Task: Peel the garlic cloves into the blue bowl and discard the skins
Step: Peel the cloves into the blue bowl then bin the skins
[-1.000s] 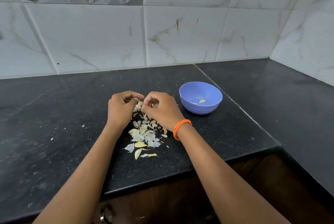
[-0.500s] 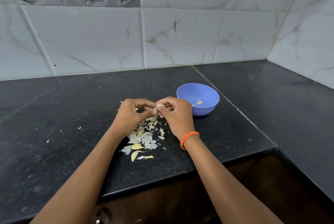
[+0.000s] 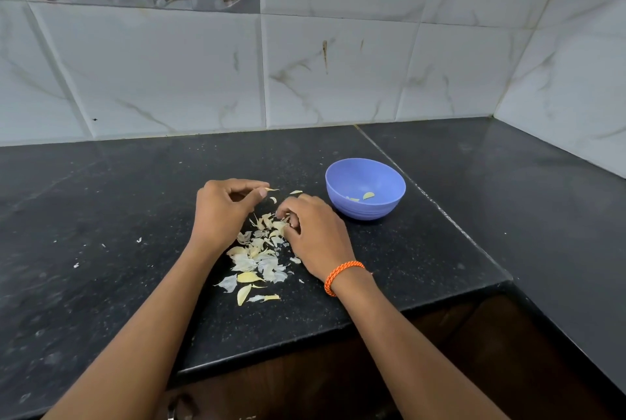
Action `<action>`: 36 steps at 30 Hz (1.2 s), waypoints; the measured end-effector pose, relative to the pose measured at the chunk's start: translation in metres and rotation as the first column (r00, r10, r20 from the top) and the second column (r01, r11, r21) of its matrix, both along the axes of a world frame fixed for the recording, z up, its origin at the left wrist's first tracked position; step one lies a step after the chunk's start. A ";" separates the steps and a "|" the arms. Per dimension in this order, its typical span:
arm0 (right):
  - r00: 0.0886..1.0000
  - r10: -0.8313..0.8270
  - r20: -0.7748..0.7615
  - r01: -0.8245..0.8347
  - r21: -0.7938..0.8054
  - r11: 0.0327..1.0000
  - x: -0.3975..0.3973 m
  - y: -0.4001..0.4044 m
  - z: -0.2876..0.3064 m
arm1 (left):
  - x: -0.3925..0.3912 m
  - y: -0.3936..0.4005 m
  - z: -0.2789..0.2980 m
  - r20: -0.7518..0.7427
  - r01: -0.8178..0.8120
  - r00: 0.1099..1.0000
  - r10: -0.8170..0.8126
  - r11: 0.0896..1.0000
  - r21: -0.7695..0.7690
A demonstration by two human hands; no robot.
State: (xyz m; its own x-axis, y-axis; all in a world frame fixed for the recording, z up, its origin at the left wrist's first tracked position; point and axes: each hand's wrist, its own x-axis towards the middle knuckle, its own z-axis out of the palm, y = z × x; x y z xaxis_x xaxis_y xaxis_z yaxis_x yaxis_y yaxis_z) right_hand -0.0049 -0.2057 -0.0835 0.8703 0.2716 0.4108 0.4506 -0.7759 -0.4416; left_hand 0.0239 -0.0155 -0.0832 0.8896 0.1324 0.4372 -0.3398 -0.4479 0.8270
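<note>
A blue bowl [image 3: 342, 179] stands on the black counter with a few peeled garlic cloves [image 3: 367, 196] inside. Left of it lies a pile of garlic skins and cloves [image 3: 257, 257]. My left hand [image 3: 223, 216] is above the pile's far end, its thumb and forefinger pinching a small pale garlic sliver [image 3: 271, 189]. My right hand [image 3: 315, 236], with an orange wristband, sits between pile and bowl. Its curled fingers dig into the top of the pile on a garlic piece, mostly hidden. Two loose pieces [image 3: 273, 199] lie between the hands.
The black stone counter [image 3: 440, 250] has a seam to the right of the bowl and a front edge close to my forearms. Tiled walls close the back and right side. Small white flecks [image 3: 139, 240] dot the counter to the left.
My hands were together, raised, working one clove. They have come apart and dropped: the right hand went down onto the pile and the left stays beside it.
</note>
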 end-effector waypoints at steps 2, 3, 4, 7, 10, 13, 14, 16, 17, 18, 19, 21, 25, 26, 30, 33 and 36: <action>1.000 -0.020 0.006 0.020 0.044 0.999 0.000 -0.002 0.000 | 0.000 -0.001 -0.002 0.007 0.016 1.000 -0.016 1.000 0.015; 1.000 -0.023 -0.003 0.023 0.063 0.998 0.001 -0.002 0.000 | 0.000 -0.001 -0.002 0.006 0.021 1.000 -0.021 1.000 0.019; 1.000 -0.019 -0.019 0.021 0.076 0.997 0.003 -0.003 0.000 | 0.000 -0.001 -0.003 0.001 0.023 1.000 -0.023 1.000 0.020; 0.995 0.030 -0.098 -0.017 0.132 0.991 0.007 -0.004 0.003 | 0.001 -0.001 -0.003 -0.010 0.038 0.999 -0.038 0.999 0.022; 0.989 0.068 -0.128 -0.050 0.140 0.989 0.008 -0.007 0.006 | 0.000 -0.003 -0.002 -0.015 0.043 0.999 -0.042 0.998 0.038; 0.986 0.068 -0.152 -0.048 0.135 0.990 0.008 -0.011 0.006 | 0.000 -0.003 -0.002 -0.019 0.037 0.999 -0.036 0.999 0.039; 0.987 0.054 -0.154 -0.029 0.163 0.986 0.009 -0.012 0.004 | -0.001 -0.003 -0.002 -0.021 0.036 0.999 -0.036 0.999 0.038; 0.991 -0.012 -0.131 0.043 0.237 0.971 0.012 -0.011 0.001 | -0.001 -0.003 -0.002 -0.018 0.037 0.999 -0.036 0.998 0.041; 0.990 -0.050 -0.131 0.084 0.268 0.960 0.013 -0.009 -0.001 | -0.001 -0.004 -0.002 -0.016 0.037 0.999 -0.037 0.998 0.044; 0.987 -0.070 -0.146 0.110 0.286 0.952 0.013 -0.006 -0.003 | -0.001 -0.004 -0.002 -0.015 0.036 0.999 -0.036 0.998 0.046; 0.981 -0.075 -0.180 0.124 0.283 0.951 0.014 -0.001 -0.004 | -0.001 -0.004 -0.002 -0.013 0.033 0.999 -0.033 0.998 0.046; 0.962 -0.070 -0.262 0.136 0.242 0.961 0.013 0.010 -0.005 | -0.001 -0.004 -0.002 -0.004 0.023 1.000 -0.023 0.998 0.051; 0.957 -0.031 -0.288 0.109 0.259 0.960 0.006 0.040 -0.004 | 0.001 -0.002 -0.003 0.012 -0.013 1.000 0.012 0.998 0.054; 0.958 -0.007 -0.287 0.091 0.280 0.956 0.005 0.048 -0.004 | 0.001 -0.002 -0.004 0.016 -0.020 1.000 0.020 0.999 0.051; 0.922 0.163 -0.351 0.042 0.510 0.859 0.010 0.063 -0.005 | 0.001 0.000 -0.003 0.033 -0.069 0.997 0.069 0.998 -0.002; 0.931 0.138 -0.339 0.136 0.670 0.730 0.015 0.049 -0.002 | 0.000 0.000 -0.001 0.015 -0.042 0.999 0.042 0.999 -0.034; 0.971 -0.079 -0.226 0.212 0.660 0.720 0.018 0.026 -0.002 | -0.004 -0.004 0.001 -0.023 0.070 0.997 -0.071 0.997 -0.036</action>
